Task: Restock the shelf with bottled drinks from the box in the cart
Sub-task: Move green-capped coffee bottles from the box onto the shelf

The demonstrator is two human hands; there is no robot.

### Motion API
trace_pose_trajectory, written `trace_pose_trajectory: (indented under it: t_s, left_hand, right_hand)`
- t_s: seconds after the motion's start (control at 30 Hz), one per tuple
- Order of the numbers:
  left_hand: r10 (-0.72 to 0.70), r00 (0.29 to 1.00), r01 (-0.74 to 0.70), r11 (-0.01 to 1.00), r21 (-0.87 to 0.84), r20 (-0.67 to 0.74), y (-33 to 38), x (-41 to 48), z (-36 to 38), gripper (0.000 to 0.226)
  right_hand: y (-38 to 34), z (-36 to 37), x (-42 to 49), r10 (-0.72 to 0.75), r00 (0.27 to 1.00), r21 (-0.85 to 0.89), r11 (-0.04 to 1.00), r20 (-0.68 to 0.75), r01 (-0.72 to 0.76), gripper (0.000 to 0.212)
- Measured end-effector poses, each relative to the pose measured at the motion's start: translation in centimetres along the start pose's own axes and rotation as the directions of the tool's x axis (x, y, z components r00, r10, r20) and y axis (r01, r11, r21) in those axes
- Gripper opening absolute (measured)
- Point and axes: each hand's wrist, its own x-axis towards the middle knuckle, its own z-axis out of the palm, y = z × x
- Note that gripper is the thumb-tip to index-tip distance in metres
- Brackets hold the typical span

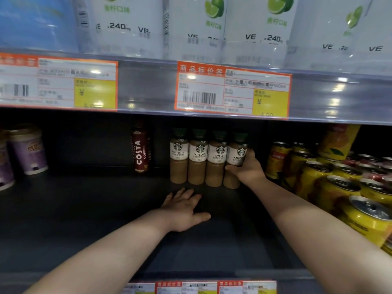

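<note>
**A:** Where is the bottle that's going in?

**B:** The latte bottle [236,154] is upright at the right end of a row near the back edge of the shelf [84,209], about halfway along its width. It is a rounded clear bottle with tan, milky liquid below a white wrap label and a dark green cap.

**A:** And the hand on it?

**B:** The right hand [247,169] grips it from the right, fingers and thumb curled round the label band. I cannot tell whether the base is resting on the shelf.

**A:** The other hand?

**B:** The left hand [184,209] lies palm down on the shelf in front of the row. Its fingers are straight and spread and it holds nothing. The fingertips are just short of the bottles.

**A:** What about the rest of the row?

**B:** Three matching bottles [198,155] stand pressed side by side to the left of the gripped one.

**A:** And the shelf surface?

**B:** It is dark, flat and matte, like a smooth sheet.

**A:** What's next to the row?

**B:** A slim dark red Costa bottle [141,149] stands alone just left of the row, also towards the back edge. At the left edge are tapered paper cups [28,149] with purple sleeves and pale lids. On the right, yellow cans [318,177] with shiny silver pull-tab tops are packed in rows from the back to the front edge.

**A:** And above?

**B:** A glossy clear rail holds an orange-bordered paper price tag [232,92]. Over it stand pale lime-label bottles [197,24].
</note>
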Motion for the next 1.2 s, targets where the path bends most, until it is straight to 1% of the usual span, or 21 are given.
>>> trace_pose_trajectory:
  t_s: [0.27, 0.33, 0.4, 0.43, 0.5, 0.53, 0.57, 0.63, 0.73, 0.8, 0.97, 1.07, 1.13, 1.2]
  left_hand:
    - [-0.005, 1.000, 0.005, 1.000, -0.017, 0.000, 0.2, -0.3, -0.3, 0.077]
    - [-0.004, 1.000, 0.004, 1.000, -0.018, -0.006, 0.3, -0.4, -0.5, 0.077]
    - [-0.003, 1.000, 0.002, 1.000, -0.027, -0.024, 0.4, -0.6, -0.7, 0.077]
    - [-0.008, 0.999, 0.007, 0.999, -0.034, -0.038, 0.5, -0.7, -0.9, 0.078]
    - [-0.038, 0.997, 0.035, 0.999, -0.036, -0.073, 0.7, -1.1, -1.3, 0.078]
    - [-0.056, 0.994, 0.053, 0.998, -0.031, -0.097, 0.9, -1.3, -1.5, 0.077]
    - [-0.074, 0.990, 0.071, 0.997, -0.027, -0.123, 1.0, -1.6, -1.7, 0.074]
    - [-0.118, 0.976, 0.115, 0.993, -0.027, -0.183, 1.0, -2.5, -2.1, 0.068]
    - [-0.173, 0.942, 0.181, 0.983, 0.001, -0.289, 0.4, -4.3, -2.5, 0.066]
    - [-0.218, 0.917, 0.238, 0.971, 0.017, -0.335, -0.4, -6.0, -2.6, 0.065]
    - [-0.325, 0.865, 0.364, 0.931, 0.033, -0.383, -3.3, -11.1, -2.0, 0.064]
    - [-0.370, 0.812, 0.435, 0.899, 0.045, -0.452, -5.4, -14.4, -1.5, 0.063]
    - [-0.395, 0.772, 0.466, 0.885, 0.020, -0.499, -6.8, -16.9, -1.3, 0.061]
    - [-0.431, 0.747, 0.503, 0.864, 0.007, -0.506, -8.3, -19.6, -1.1, 0.061]
  right_hand:
    - [-0.8, -0.5, -1.1, 0.011, 0.999, -0.044, 0.999, 0.046, -0.009, 0.083]
    - [-1.3, -0.9, -1.9, 0.018, 0.999, -0.100, 0.995, 0.034, -0.014, 0.092]
    - [-1.6, -1.3, -3.0, 0.003, 1.000, -0.195, 0.981, -0.008, -0.005, 0.099]
    - [-1.8, -1.4, -3.7, -0.034, 0.999, -0.238, 0.971, -0.036, 0.025, 0.096]
    - [-2.1, -1.7, -5.1, -0.172, 0.984, -0.354, 0.924, -0.051, 0.143, 0.082]
    - [-2.3, -1.7, -5.8, -0.245, 0.970, -0.435, 0.874, -0.012, 0.215, 0.075]
    - [-2.6, -1.6, -6.5, -0.304, 0.951, -0.506, 0.812, 0.058, 0.290, 0.069]
    - [-3.2, -1.1, -7.6, -0.377, 0.897, -0.565, 0.699, 0.230, 0.438, 0.060]
    - [-4.2, 0.7, -9.2, -0.387, 0.817, -0.542, 0.614, 0.427, 0.574, 0.055]
    - [-5.0, 2.3, -10.2, -0.403, 0.770, -0.507, 0.585, 0.496, 0.633, 0.056]
    - [-7.2, 6.0, -13.0, -0.435, 0.688, -0.412, 0.571, 0.581, 0.710, 0.056]
    - [-9.3, 8.0, -14.7, -0.466, 0.641, -0.361, 0.557, 0.610, 0.748, 0.055]
    - [-11.2, 9.3, -16.0, -0.499, 0.607, -0.324, 0.541, 0.619, 0.776, 0.054]
    - [-13.2, 10.8, -17.6, -0.538, 0.564, -0.290, 0.511, 0.626, 0.809, 0.055]
